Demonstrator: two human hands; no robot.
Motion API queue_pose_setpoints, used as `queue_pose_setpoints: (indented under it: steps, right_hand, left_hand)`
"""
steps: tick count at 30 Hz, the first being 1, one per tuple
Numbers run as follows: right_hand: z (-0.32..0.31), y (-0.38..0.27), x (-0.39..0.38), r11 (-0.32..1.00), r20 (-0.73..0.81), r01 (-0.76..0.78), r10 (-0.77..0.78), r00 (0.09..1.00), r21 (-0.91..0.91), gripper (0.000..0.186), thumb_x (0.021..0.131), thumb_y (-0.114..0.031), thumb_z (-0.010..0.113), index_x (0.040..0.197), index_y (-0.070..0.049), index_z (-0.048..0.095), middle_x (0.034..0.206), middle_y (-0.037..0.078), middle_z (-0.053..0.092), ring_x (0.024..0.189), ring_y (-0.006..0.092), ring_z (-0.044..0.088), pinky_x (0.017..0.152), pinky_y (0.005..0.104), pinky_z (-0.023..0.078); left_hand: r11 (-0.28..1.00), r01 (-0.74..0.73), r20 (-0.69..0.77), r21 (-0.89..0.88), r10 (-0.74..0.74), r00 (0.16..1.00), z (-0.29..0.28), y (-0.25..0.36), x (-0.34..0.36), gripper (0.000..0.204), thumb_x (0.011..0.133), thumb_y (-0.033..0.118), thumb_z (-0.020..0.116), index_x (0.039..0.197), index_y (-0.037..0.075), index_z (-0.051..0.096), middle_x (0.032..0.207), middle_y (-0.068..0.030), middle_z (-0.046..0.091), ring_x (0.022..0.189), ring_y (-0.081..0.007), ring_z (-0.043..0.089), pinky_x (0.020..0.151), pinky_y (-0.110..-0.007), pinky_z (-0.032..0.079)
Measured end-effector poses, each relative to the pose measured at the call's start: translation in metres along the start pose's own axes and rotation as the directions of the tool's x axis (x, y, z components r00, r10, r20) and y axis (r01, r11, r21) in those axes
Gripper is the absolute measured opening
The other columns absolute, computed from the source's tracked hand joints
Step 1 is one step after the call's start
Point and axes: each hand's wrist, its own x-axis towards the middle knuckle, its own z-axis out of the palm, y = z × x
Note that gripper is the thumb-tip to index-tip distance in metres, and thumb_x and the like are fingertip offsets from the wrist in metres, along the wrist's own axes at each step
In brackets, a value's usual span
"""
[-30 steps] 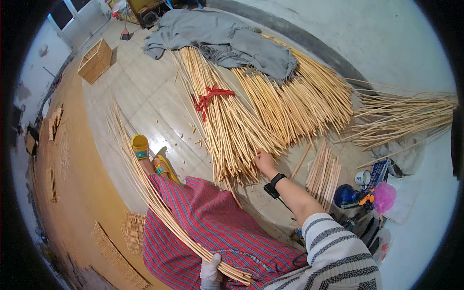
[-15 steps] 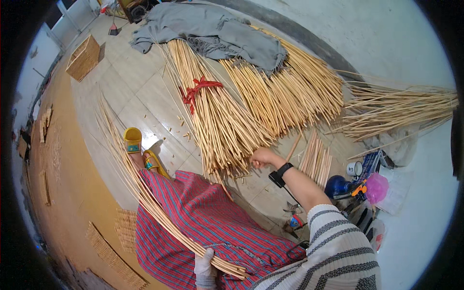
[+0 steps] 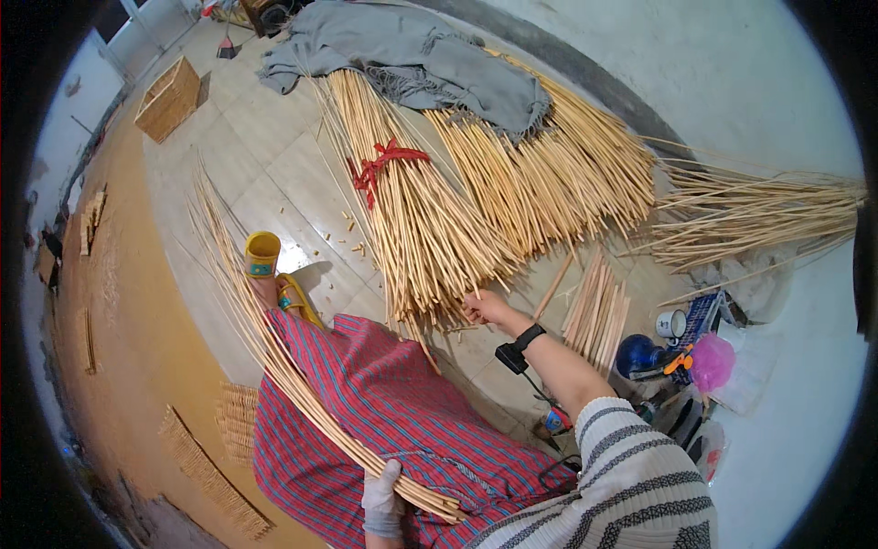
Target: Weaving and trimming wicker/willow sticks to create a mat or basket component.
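Lying on the tiled floor [image 3: 283, 151], the big rod bundle [image 3: 439, 229] runs out from under a grey cloth [image 3: 412, 46]. A striped red cloth [image 3: 366, 393] covers the lap. Across it slant long thin rods [image 3: 311, 399], thick ends clasped in the grip of the gloved left hand [image 3: 381, 499]. Fingers curled, the bare right hand [image 3: 490, 310] meets the bundle's near ends; whether its grip pinches any rod, I cannot tell. 1 red tie [image 3: 393, 156] crosses the bundle.
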Motion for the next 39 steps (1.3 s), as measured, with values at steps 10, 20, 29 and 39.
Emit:
queue_pose_setpoints:
  steps: [10,20,29,39]
  right_hand:
    - [0.034,0.012,-0.168,0.986,0.572,-0.156,0.096,0.815,0.055,0.032,0.106,-0.037,0.052,0.1,-0.007,0.063,0.084,0.001,0.068,0.071,0.0116,0.066,0.061,0.0257,0.053]
    - [0.061,0.019,-0.162,0.961,0.302,-0.004,-0.083,0.95,0.278,0.026,0.106,-0.028,0.052,0.111,-0.005,0.061,0.088,0.004,0.064,0.073,0.0114,0.062,0.054,0.0257,0.05]
    - [0.04,-0.06,-0.088,0.574,-0.196,-0.015,-0.254,0.947,-0.819,0.026,0.101,-0.021,0.055,0.119,-0.007,0.066,0.082,0.009,0.068,0.071,0.0122,0.065,0.057,0.0258,0.052]
    - [0.082,0.03,-0.067,0.991,0.11,-0.071,0.058,0.992,0.115,0.037,0.104,-0.02,0.053,0.138,-0.005,0.052,0.091,0.005,0.064,0.066,0.0086,0.056,0.05,0.0235,0.046]
  left_hand:
    - [0.993,-0.111,0.187,0.031,0.103,0.977,0.006,0.006,0.002,0.062,0.091,0.011,0.07,0.146,0.002,0.041,0.135,-0.0135,0.058,0.117,-0.0317,0.062,0.101,-0.047,0.053]
    - [0.995,-0.009,0.157,-0.104,0.025,0.987,-0.017,0.009,-0.011,0.045,0.09,0.002,0.065,0.132,0.0,0.048,0.109,-0.0128,0.065,0.091,-0.0291,0.07,0.081,-0.043,0.062]
    - [0.941,-0.102,0.054,-0.323,0.126,0.991,-0.031,0.005,-0.03,0.03,0.091,0.022,0.072,0.109,0.001,0.063,0.098,-0.0115,0.071,0.081,-0.025,0.071,0.073,-0.037,0.063]
    - [0.97,-0.072,0.007,-0.234,0.076,0.997,-0.027,0.011,-0.016,0.016,0.094,0.02,0.065,0.099,0.006,0.061,0.079,-0.005,0.067,0.064,-0.018,0.067,0.058,-0.031,0.059]
